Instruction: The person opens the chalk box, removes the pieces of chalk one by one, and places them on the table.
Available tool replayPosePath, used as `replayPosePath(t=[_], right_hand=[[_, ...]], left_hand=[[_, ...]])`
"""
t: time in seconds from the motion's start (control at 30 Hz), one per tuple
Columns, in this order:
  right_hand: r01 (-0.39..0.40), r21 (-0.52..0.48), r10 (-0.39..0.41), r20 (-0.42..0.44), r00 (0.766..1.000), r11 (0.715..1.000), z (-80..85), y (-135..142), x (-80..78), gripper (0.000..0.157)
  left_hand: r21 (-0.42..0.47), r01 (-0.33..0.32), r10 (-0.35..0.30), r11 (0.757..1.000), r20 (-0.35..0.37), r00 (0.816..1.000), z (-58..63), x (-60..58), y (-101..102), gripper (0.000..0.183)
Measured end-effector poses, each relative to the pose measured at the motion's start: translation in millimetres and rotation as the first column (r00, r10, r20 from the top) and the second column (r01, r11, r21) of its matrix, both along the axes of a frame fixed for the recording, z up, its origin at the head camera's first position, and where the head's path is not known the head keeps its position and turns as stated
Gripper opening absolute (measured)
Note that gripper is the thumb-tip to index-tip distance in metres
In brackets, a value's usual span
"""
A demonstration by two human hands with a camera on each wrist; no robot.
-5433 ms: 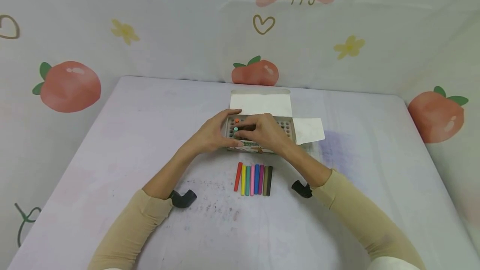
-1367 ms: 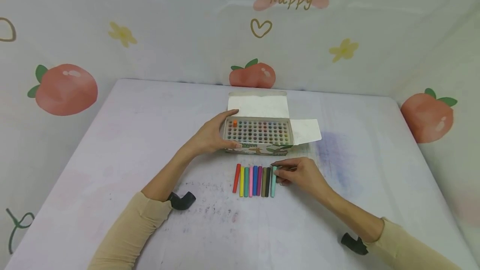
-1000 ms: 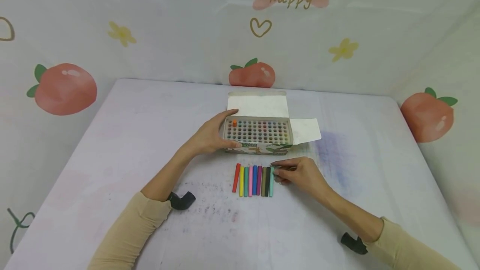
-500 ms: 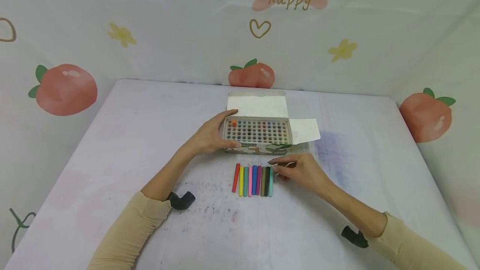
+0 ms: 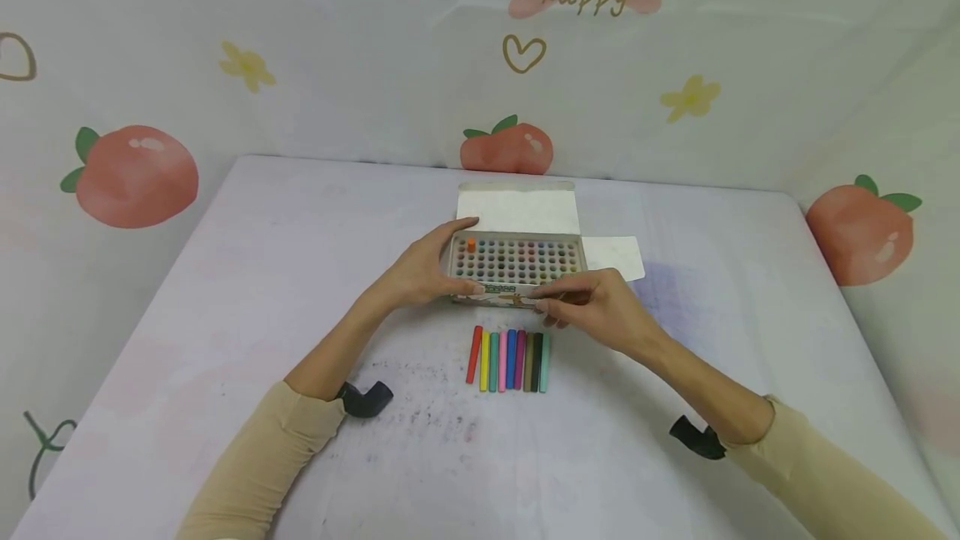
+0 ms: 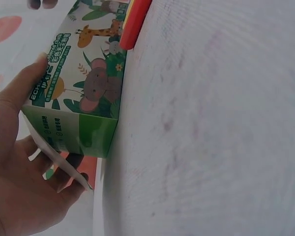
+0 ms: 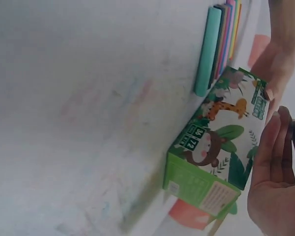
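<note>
My left hand [image 5: 420, 272] grips the left end of an open chalk box [image 5: 498, 297], thumb on its printed front and fingers spread behind; the left wrist view shows the fingers around a loose end flap [image 6: 56, 156]. An orange chalk [image 5: 471, 245] sticks up from the hole-filled top at the back left. My right hand [image 5: 600, 307] hovers at the box's front right edge, fingers loosely extended and nothing between them. Below it, several chalks [image 5: 512, 361] lie side by side in a row, from a slightly slanted red one [image 5: 474, 354] to a mint-green one [image 5: 544, 363] at the right end.
The box's white lid [image 5: 517, 208] stands folded back, and a side flap [image 5: 615, 255] sticks out to the right. The white table [image 5: 360, 482] carries chalk smudges. A fruit-patterned curtain [image 5: 360, 65] hangs behind it.
My right hand set the mint-green chalk at the row's right end, slid it against the black one, let go and rose toward the box. My left hand has stayed on the box.
</note>
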State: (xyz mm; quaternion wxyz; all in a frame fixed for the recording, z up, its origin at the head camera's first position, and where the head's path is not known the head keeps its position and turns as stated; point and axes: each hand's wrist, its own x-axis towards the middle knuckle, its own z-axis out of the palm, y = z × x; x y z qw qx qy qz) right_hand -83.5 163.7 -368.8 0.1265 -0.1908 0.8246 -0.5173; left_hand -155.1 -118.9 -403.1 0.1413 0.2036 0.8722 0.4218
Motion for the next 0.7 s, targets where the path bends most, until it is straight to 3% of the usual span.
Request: replayPosePath(t=[0.7], right_hand=[[0.03,0.073,-0.02,-0.132,0.991,0.997,11.8,-15.6,-26.5,0.027]], left_hand=[[0.007,0.0,0.0,1.0,0.007,1.0,-1.3,-0.2,-0.2,0.099]])
